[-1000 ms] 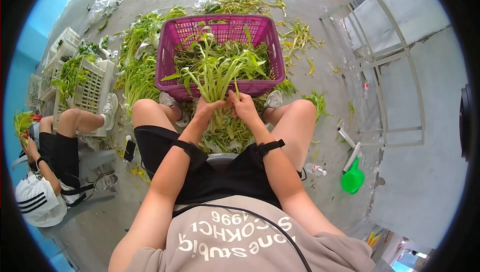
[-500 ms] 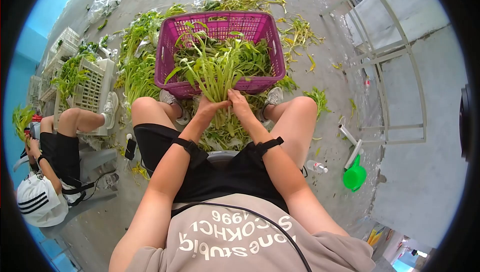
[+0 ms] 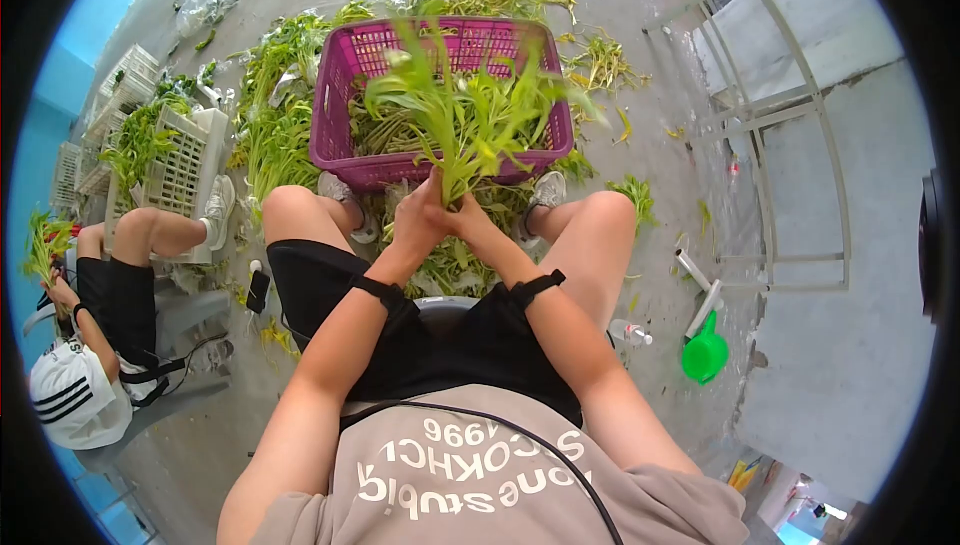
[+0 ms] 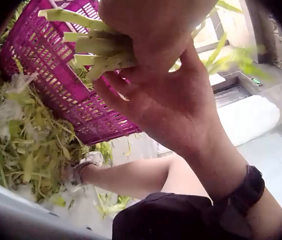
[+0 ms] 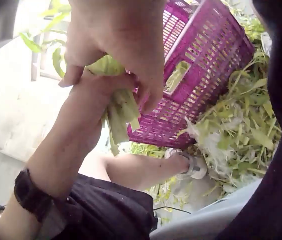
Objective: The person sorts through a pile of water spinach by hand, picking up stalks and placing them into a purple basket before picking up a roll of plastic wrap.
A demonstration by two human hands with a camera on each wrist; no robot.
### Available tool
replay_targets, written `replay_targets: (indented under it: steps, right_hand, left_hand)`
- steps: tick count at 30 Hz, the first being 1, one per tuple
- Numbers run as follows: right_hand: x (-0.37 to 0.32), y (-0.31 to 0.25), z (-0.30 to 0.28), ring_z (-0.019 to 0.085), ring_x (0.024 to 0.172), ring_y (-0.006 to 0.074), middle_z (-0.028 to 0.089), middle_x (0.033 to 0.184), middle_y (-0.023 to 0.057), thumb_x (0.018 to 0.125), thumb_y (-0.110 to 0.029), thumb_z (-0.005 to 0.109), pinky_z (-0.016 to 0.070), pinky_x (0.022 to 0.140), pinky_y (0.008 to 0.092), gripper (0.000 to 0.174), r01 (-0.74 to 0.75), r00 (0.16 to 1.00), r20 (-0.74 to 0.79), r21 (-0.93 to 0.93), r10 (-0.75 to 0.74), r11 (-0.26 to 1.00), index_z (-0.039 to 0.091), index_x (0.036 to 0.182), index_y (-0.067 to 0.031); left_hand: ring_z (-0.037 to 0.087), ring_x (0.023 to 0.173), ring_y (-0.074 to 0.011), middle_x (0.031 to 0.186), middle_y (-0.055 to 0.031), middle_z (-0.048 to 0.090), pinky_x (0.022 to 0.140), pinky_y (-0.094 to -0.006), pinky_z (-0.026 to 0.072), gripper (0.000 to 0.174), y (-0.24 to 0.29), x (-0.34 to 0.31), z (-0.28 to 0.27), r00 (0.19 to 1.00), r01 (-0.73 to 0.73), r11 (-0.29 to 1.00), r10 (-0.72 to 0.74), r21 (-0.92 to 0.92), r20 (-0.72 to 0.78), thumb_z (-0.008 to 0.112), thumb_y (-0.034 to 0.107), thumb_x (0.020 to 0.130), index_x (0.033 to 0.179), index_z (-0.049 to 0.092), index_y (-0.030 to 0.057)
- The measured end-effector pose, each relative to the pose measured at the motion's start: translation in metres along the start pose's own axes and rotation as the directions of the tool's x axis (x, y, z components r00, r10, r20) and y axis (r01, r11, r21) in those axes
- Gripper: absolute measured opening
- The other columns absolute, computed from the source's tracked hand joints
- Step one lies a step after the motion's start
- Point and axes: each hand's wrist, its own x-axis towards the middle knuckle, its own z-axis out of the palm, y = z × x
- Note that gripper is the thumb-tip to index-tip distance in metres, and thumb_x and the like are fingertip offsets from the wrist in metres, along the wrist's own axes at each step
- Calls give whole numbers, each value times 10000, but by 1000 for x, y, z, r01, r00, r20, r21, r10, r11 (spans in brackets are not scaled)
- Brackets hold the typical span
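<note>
Both hands hold one bunch of leafy green stems (image 3: 462, 135) at the near rim of the purple basket (image 3: 340, 167). My left hand (image 3: 418, 217) grips the lower stems from the left, and my right hand (image 3: 474, 225) wraps them from the right, touching it. In the left wrist view, pale cut stem ends (image 4: 101, 49) stick out beside my left hand (image 4: 148, 30), with my right hand (image 4: 168, 102) just below. The right wrist view has my right hand (image 5: 118, 37) over the stems (image 5: 121, 112) and my left hand (image 5: 88, 100) behind. The leafy tops are blurred.
Loose greens (image 3: 270, 135) lie left of the basket, and trimmings (image 3: 450, 270) lie between the feet. A seated person (image 3: 85, 375) holds greens at far left beside white crates (image 3: 180, 170). At right are a green scoop (image 3: 705, 355), a bottle (image 3: 632, 333) and a metal frame (image 3: 820, 135).
The bunch's leafy tops have swung and spread to the right across the basket. My hands have drawn closer together, with the right moving slightly left and down around the stems.
</note>
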Motion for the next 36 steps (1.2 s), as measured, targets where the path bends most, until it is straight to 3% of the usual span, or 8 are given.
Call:
replay_targets:
  steps: [2,4,9,16,22,31,33,36]
  right_hand:
    - [7,2,-7,460,1328,246,455,1459,110,830,-497,801,440,1013,412,871,-345,936,50,343,350,874,400,1481,-81]
    - [9,-1,-7,509,1259,228,506,1390,93,833,-489,799,484,913,397,775,-316,937,-36,340,349,885,470,1413,-93]
    - [13,4,-11,631,995,150,650,1093,16,936,-319,718,493,793,311,359,-198,945,-135,485,296,852,611,1208,-109]
    - [15,-1,-16,651,1016,179,665,1099,50,971,-255,656,521,860,348,282,-154,951,-91,690,296,707,604,1180,-72]
    - [12,-11,-17,632,929,177,628,1037,27,991,-253,616,504,826,350,225,-59,959,-118,804,257,591,607,1151,-96]
    - [13,-19,-21,650,802,184,644,908,43,864,-53,741,529,691,335,195,73,954,-270,632,131,772,615,1013,-53]
    - [15,-18,-22,660,764,193,649,875,56,856,-39,736,535,661,347,187,44,933,-302,636,196,771,612,995,-47]
    - [21,-12,-31,676,725,214,656,820,74,859,-42,718,555,628,370,163,28,898,-356,633,259,773,612,983,-44]
  left_hand:
    - [642,1040,-373,1182,-191,639,824,-460,537,707,1,-3,3,995,-15,999,11,49,96,737,114,762,1404,444,72]
    - [610,1117,-383,1233,-225,613,858,-461,531,762,1,-2,4,981,-38,995,19,96,193,745,122,742,1435,429,99]
    - [586,1129,-397,1264,-184,511,863,-459,534,743,10,-8,6,985,-175,978,173,116,25,753,184,763,1424,436,58]
    - [545,1162,-406,1245,-192,467,901,-470,503,726,13,-3,-7,992,-84,987,96,-135,87,741,241,826,1453,431,48]
    - [534,1120,-405,1209,-183,464,945,-446,455,573,-2,0,15,977,-211,954,210,-213,-26,670,211,908,1417,470,40]
    - [483,1170,-283,1194,-118,467,1021,-380,376,482,3,-3,23,987,-154,845,149,-511,-51,596,70,906,1364,453,25]
    - [569,978,-205,1098,-74,545,872,-326,454,337,3,-1,18,989,-127,693,37,-710,-141,554,9,873,1210,547,30]
    - [541,698,-104,826,-18,576,645,-256,439,151,-20,9,3,975,-52,766,-100,-641,-198,515,-11,861,967,621,9]
